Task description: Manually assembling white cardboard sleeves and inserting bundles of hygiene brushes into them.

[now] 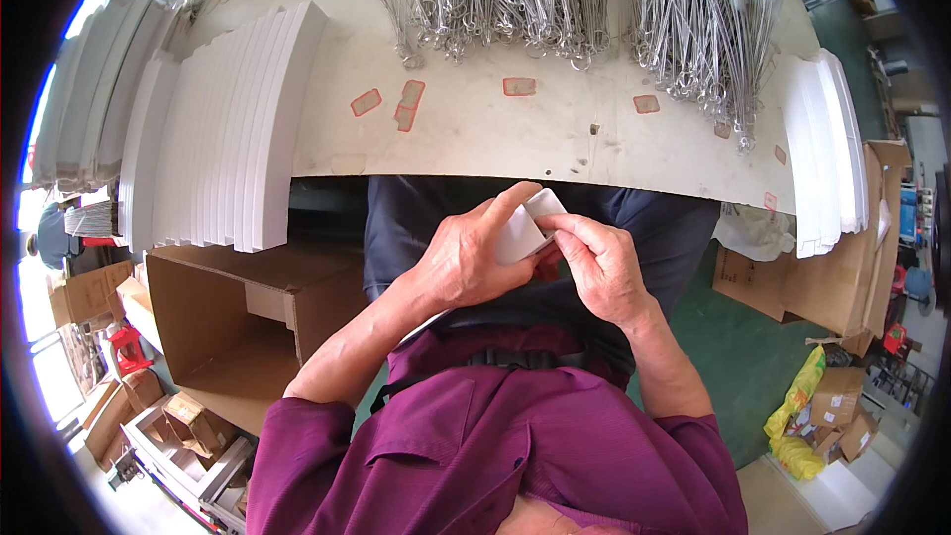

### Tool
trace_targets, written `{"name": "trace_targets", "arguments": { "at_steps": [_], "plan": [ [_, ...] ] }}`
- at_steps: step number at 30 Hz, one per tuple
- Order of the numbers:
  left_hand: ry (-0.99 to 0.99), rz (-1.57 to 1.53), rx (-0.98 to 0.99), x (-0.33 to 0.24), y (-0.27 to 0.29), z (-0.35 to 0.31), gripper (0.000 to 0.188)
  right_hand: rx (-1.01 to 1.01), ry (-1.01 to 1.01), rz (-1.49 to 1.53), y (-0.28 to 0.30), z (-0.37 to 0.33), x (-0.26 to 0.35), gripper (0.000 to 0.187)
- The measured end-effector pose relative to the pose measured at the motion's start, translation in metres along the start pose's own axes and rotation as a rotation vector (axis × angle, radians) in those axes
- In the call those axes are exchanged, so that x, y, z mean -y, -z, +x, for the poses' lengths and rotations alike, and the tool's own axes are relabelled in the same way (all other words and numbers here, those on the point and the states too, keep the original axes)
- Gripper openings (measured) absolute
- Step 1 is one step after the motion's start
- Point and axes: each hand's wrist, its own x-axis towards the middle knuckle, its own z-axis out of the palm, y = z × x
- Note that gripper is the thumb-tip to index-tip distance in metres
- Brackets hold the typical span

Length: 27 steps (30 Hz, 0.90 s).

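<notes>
In my lap, just off the table's near edge, both hands hold a narrow white carton [515, 240]. My left hand [466, 256] is wrapped round its side, with the index finger stretched along the far edge. The fingers of my right hand [600, 260] are pinched at the carton's end, where a white flap stands up. What lies inside the carton is hidden, and my hands cover much of its length.
Wire brushes with looped metal handles lie in one heap [495, 0] at the table's back and another [708, 30] at the right. White cartons stand in a row [228, 129] at left; flat white pieces [822, 154] lie at the right edge. An open cardboard box [223, 327] sits below left.
</notes>
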Motion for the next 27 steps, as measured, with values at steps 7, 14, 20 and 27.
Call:
{"name": "trace_targets", "arguments": {
  "at_steps": [7,14,20,27],
  "plan": [
    [-0.021,-0.09,-0.035,0.003,-0.009,0.003,0.064,-0.11,-0.142,0.211,-0.009,-0.006,-0.001,0.034],
    [0.005,0.008,-0.041,0.001,-0.012,-0.001,0.055,-0.223,-0.221,0.329,-0.024,0.002,-0.007,0.034],
    [0.018,0.043,-0.017,0.003,-0.018,-0.005,0.058,-0.287,-0.316,0.29,-0.026,0.0,-0.009,0.019],
    [-0.023,0.05,-0.056,0.006,-0.025,-0.008,0.071,-0.266,0.038,-0.153,-0.027,-0.002,-0.02,0.015]
  ]
}}
